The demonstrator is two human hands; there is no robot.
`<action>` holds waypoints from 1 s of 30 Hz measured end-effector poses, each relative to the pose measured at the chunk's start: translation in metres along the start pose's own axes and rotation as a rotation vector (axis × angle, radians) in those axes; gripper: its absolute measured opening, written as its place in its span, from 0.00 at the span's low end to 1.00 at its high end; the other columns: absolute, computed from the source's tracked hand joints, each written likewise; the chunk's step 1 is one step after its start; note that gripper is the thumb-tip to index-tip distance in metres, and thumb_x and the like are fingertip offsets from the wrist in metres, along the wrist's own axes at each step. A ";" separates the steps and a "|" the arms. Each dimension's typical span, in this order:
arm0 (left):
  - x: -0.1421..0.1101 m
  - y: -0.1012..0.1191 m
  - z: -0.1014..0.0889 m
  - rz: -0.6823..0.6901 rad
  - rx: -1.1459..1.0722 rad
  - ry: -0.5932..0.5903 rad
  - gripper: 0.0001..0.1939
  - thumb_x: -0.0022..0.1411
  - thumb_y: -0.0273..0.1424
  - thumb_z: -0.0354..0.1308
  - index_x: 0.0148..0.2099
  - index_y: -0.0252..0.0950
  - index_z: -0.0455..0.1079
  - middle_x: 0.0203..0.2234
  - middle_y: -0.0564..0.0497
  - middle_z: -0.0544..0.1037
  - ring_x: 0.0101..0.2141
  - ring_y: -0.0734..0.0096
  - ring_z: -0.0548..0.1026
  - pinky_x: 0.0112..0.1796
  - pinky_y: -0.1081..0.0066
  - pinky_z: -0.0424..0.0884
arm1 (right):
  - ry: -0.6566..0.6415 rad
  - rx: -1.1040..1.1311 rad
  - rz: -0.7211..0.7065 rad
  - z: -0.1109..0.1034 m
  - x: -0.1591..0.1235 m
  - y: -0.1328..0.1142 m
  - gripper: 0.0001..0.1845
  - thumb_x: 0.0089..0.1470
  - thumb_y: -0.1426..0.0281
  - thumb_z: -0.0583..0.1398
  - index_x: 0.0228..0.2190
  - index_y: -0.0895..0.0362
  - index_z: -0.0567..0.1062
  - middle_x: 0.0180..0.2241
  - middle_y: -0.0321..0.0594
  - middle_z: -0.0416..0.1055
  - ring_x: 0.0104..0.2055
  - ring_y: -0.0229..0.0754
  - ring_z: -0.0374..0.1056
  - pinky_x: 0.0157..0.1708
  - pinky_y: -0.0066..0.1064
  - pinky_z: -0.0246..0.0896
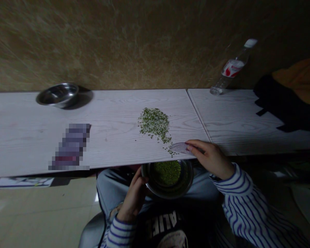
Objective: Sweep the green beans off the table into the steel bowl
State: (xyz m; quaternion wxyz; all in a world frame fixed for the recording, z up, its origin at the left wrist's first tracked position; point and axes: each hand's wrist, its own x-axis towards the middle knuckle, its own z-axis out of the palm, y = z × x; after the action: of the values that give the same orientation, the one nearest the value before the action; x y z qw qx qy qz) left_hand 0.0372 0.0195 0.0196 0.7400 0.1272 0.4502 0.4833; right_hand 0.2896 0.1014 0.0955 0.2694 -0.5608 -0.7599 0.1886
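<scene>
My left hand grips the left rim of a steel bowl, which is under the table's front edge, above my lap. Plenty of small green beans lie inside it. Between the fingers and thumb of my right hand is a clear plastic protractor, flat and curved, low over the tabletop near the edge. Just left of its tip are a few loose green beans, trailing from a larger scattered patch of green beans mixed with pale grains on the white wooden table.
A second steel bowl stands at the back left, by the wall. Nearer me lies a blurred-out flat item. On the right, a clear bottle with a white cap stands near dark and orange cloth. A seam crosses the tabletop.
</scene>
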 end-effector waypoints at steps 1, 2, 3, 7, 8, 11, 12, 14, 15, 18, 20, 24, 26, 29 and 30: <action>0.000 0.000 -0.001 -0.001 0.000 0.002 0.26 0.50 0.28 0.60 0.55 0.41 0.71 0.46 0.47 0.80 0.48 0.52 0.74 0.44 0.61 0.72 | 0.004 -0.004 0.001 0.001 0.000 0.000 0.12 0.59 0.70 0.57 0.41 0.55 0.79 0.40 0.41 0.81 0.41 0.44 0.77 0.42 0.33 0.72; 0.000 0.000 -0.001 -0.002 0.000 0.001 0.27 0.50 0.28 0.61 0.55 0.41 0.71 0.46 0.48 0.80 0.48 0.52 0.74 0.43 0.61 0.72 | 0.009 -0.010 0.003 0.001 0.001 0.000 0.12 0.59 0.70 0.57 0.41 0.56 0.79 0.40 0.41 0.81 0.41 0.44 0.77 0.42 0.33 0.72; 0.000 0.000 -0.001 -0.002 -0.001 -0.001 0.27 0.50 0.28 0.61 0.55 0.41 0.71 0.46 0.48 0.80 0.48 0.53 0.74 0.43 0.62 0.73 | 0.015 -0.015 0.005 0.001 0.001 0.000 0.12 0.59 0.70 0.57 0.42 0.56 0.79 0.40 0.42 0.81 0.41 0.45 0.77 0.42 0.34 0.72; 0.000 0.002 -0.002 0.010 0.010 -0.006 0.26 0.50 0.28 0.60 0.54 0.43 0.72 0.47 0.49 0.80 0.49 0.54 0.74 0.41 0.64 0.73 | 0.043 -0.035 0.027 0.001 0.004 0.002 0.13 0.59 0.69 0.57 0.42 0.58 0.80 0.40 0.44 0.81 0.40 0.46 0.77 0.40 0.34 0.72; 0.000 0.002 -0.001 0.014 0.013 -0.009 0.26 0.50 0.28 0.60 0.54 0.43 0.72 0.48 0.49 0.79 0.49 0.54 0.74 0.41 0.64 0.73 | 0.051 -0.038 0.035 0.000 0.004 0.003 0.13 0.59 0.69 0.57 0.42 0.58 0.80 0.39 0.44 0.81 0.40 0.46 0.77 0.40 0.34 0.73; -0.001 0.003 0.000 0.012 0.013 -0.005 0.26 0.50 0.28 0.60 0.54 0.43 0.72 0.47 0.49 0.80 0.48 0.53 0.74 0.40 0.63 0.73 | 0.071 -0.039 0.052 0.000 0.005 0.005 0.13 0.59 0.69 0.57 0.42 0.57 0.80 0.39 0.43 0.81 0.39 0.46 0.77 0.39 0.35 0.73; -0.001 0.003 0.000 0.009 0.012 0.001 0.26 0.49 0.28 0.61 0.53 0.43 0.72 0.47 0.49 0.80 0.48 0.52 0.75 0.40 0.63 0.73 | 0.074 -0.039 0.055 0.000 0.005 0.005 0.13 0.58 0.69 0.57 0.42 0.57 0.80 0.40 0.43 0.81 0.39 0.46 0.77 0.39 0.35 0.73; 0.000 0.002 0.000 0.004 0.012 0.006 0.26 0.49 0.28 0.61 0.53 0.43 0.73 0.46 0.49 0.80 0.48 0.52 0.75 0.39 0.63 0.73 | 0.075 -0.036 0.059 0.001 0.005 0.004 0.13 0.59 0.69 0.57 0.42 0.56 0.80 0.40 0.43 0.81 0.39 0.46 0.77 0.39 0.35 0.73; 0.000 0.002 0.000 0.005 0.013 0.006 0.25 0.49 0.28 0.61 0.53 0.44 0.73 0.45 0.49 0.80 0.48 0.52 0.75 0.39 0.64 0.73 | 0.072 -0.035 0.059 0.002 0.005 0.003 0.13 0.59 0.69 0.57 0.42 0.56 0.80 0.40 0.43 0.81 0.39 0.46 0.77 0.39 0.35 0.73; -0.001 0.001 -0.002 0.019 0.023 0.006 0.24 0.51 0.29 0.61 0.52 0.45 0.73 0.44 0.51 0.81 0.47 0.55 0.75 0.38 0.66 0.73 | 0.052 -0.037 0.038 0.003 0.006 -0.002 0.13 0.58 0.69 0.57 0.42 0.56 0.80 0.39 0.43 0.81 0.39 0.46 0.77 0.39 0.35 0.72; -0.001 0.001 -0.003 0.027 0.030 0.010 0.23 0.51 0.29 0.60 0.52 0.44 0.73 0.43 0.51 0.81 0.44 0.57 0.76 0.37 0.67 0.73 | 0.040 -0.035 0.024 0.002 0.006 -0.004 0.13 0.58 0.69 0.57 0.41 0.56 0.80 0.39 0.42 0.81 0.39 0.46 0.77 0.39 0.35 0.72; -0.002 0.002 -0.002 0.030 0.030 0.008 0.24 0.51 0.30 0.60 0.53 0.43 0.72 0.44 0.50 0.81 0.42 0.58 0.77 0.38 0.65 0.72 | 0.056 -0.017 0.022 0.001 0.005 -0.005 0.13 0.58 0.68 0.57 0.41 0.56 0.80 0.39 0.42 0.81 0.40 0.45 0.77 0.41 0.34 0.73; -0.003 0.002 -0.002 0.028 0.027 0.008 0.25 0.51 0.29 0.60 0.54 0.43 0.72 0.45 0.49 0.80 0.43 0.58 0.76 0.39 0.65 0.72 | 0.052 -0.021 0.022 0.002 0.005 -0.005 0.13 0.58 0.69 0.57 0.41 0.56 0.80 0.40 0.42 0.81 0.41 0.45 0.77 0.42 0.35 0.72; -0.003 0.002 -0.001 0.022 0.019 0.018 0.25 0.50 0.30 0.61 0.53 0.42 0.72 0.45 0.48 0.80 0.44 0.56 0.76 0.39 0.64 0.72 | 0.022 -0.039 0.013 0.004 0.005 -0.006 0.13 0.59 0.69 0.57 0.41 0.54 0.80 0.40 0.41 0.81 0.39 0.45 0.77 0.41 0.35 0.72; -0.003 0.002 -0.001 0.022 0.017 0.019 0.26 0.50 0.30 0.62 0.53 0.42 0.72 0.46 0.47 0.80 0.45 0.54 0.76 0.39 0.63 0.72 | 0.015 -0.045 0.011 0.005 0.006 -0.007 0.13 0.59 0.69 0.57 0.41 0.54 0.80 0.39 0.41 0.81 0.38 0.45 0.77 0.41 0.35 0.72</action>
State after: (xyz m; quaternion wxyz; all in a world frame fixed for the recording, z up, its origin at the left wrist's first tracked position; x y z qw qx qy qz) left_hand 0.0346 0.0181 0.0216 0.7293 0.1338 0.4599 0.4885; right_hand 0.2801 0.1049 0.0966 0.2614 -0.5723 -0.7587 0.1690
